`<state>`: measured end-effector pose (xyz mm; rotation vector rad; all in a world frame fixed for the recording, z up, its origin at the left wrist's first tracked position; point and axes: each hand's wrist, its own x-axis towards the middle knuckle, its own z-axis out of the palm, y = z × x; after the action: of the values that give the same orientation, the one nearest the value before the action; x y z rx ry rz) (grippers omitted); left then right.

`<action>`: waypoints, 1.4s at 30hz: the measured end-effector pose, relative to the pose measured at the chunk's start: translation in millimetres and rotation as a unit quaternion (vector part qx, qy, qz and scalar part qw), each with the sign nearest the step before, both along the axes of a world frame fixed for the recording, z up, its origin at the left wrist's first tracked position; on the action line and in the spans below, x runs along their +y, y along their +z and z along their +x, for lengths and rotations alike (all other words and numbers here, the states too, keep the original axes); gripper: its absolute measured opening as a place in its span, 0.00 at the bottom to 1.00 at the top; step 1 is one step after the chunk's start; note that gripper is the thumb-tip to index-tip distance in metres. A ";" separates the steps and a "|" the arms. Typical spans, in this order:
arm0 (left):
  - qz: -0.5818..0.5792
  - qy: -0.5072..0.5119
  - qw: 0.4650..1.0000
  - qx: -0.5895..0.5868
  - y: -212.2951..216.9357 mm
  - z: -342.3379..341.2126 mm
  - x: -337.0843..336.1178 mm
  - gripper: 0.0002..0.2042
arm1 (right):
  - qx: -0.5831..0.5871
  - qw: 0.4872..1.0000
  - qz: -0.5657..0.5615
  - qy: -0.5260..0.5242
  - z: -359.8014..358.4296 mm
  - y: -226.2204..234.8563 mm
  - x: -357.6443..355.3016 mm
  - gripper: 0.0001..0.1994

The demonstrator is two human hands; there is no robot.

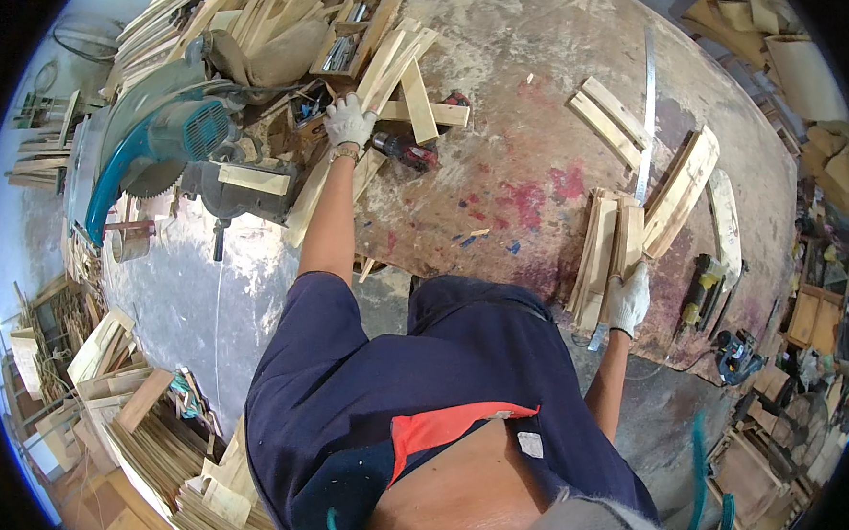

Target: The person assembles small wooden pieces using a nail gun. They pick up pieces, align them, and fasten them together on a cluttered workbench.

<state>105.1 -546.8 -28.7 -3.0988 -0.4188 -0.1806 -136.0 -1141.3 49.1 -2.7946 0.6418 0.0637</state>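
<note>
Now, left hand: spread-fingered at wooden strips
Right hand: closed on slats
Slats: best kept flush

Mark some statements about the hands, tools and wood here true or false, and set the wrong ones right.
1. The left hand and right hand both wear white gloves. True.
2. The right hand is on the saw. False: it is at the wooden pieces on the table's near right.
3. A red-and-black drill lies to the right of the left hand. True.
4. The blue saw stands right of the yellow-and-black tool. False: it stands far to its left.
5. A long metal strip lies on the table. True.
</note>
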 end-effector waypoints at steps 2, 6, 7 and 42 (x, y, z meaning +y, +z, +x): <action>0.005 0.014 1.000 -0.002 0.8 2.8 4.4 0.29 | 0.002 1.000 -0.003 -0.009 -0.7 7.3 6.4 0.29; -0.099 0.014 0.994 0.034 20.4 -4.9 -3.4 0.30 | -0.012 1.000 -0.002 0.003 -0.5 -8.4 3.7 0.31; -0.167 0.010 0.986 0.014 24.3 -11.6 -1.8 0.30 | -0.022 1.000 0.004 -0.002 0.6 -0.5 10.3 0.32; -0.228 0.072 0.960 -0.146 43.7 -46.7 -65.1 0.21 | 0.007 0.997 -0.065 0.051 -5.0 9.8 58.6 0.37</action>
<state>58.4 -611.9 15.0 -3.4739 -0.7958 -0.6311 -141.0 -1082.7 59.0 -2.9549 0.5234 0.0645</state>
